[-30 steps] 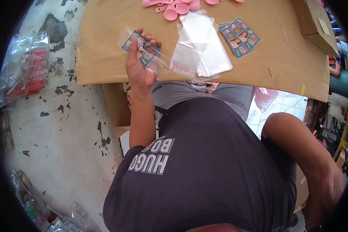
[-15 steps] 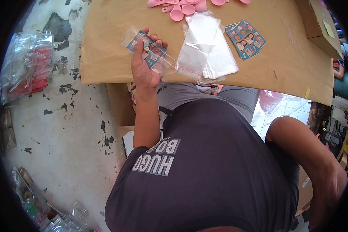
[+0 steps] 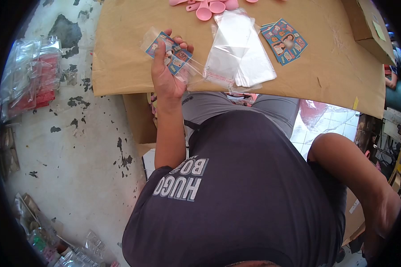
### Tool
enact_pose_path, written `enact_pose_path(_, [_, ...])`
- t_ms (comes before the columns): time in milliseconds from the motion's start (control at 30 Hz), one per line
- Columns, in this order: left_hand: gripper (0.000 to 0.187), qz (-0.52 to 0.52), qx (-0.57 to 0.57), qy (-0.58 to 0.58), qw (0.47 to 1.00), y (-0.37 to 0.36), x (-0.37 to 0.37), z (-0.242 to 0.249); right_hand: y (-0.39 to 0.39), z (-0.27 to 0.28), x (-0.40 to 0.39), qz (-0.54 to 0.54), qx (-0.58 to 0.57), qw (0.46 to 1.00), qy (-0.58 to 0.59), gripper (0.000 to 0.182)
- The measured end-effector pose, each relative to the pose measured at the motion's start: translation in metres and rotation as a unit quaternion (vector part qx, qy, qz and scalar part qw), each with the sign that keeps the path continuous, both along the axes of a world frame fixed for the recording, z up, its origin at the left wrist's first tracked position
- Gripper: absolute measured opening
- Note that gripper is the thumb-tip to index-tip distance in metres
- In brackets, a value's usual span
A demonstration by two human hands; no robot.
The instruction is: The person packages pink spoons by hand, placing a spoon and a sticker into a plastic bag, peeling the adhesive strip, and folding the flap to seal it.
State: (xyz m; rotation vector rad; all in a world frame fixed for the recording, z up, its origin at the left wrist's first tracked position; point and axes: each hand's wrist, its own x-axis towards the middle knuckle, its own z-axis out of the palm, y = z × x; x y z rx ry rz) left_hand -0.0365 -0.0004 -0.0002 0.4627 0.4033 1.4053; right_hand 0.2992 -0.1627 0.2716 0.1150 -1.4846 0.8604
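My left hand (image 3: pixel 168 82) is raised over the table's near edge with its fingers closed. It grips a blue printed card (image 3: pixel 181 61) together with a clear plastic bag (image 3: pixel 150 39); the bag's film sticks out around the card. Just right of this hand lies a pile of clear plastic bags (image 3: pixel 256 66). Farther right, a small stack of blue printed cards (image 3: pixel 286 42) rests on the table. My right arm bends back beside my body, and its hand is out of sight.
Brown paper covers the table (image 3: pixel 133 75). Pink measuring spoons (image 3: pixel 204 12) lie at its far side, and a cardboard box (image 3: pixel 370 33) stands at the right. Packs of plastic-wrapped goods (image 3: pixel 33 73) sit on the left, with more plastic packaging (image 3: pixel 71 253) at the lower left.
The view has shifted slightly, so the table items appear a little higher. My left hand keeps hold of the card and bag in nearly the same place.
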Motion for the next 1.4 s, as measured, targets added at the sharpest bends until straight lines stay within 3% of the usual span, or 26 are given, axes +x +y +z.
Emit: enact_pose_path(1400, [0.04,0.005,-0.009,0.008,1.0,-0.002,0.001,0.001,0.001,-0.009,0.014,0.063,-0.067,0.996,-0.001,0.009])
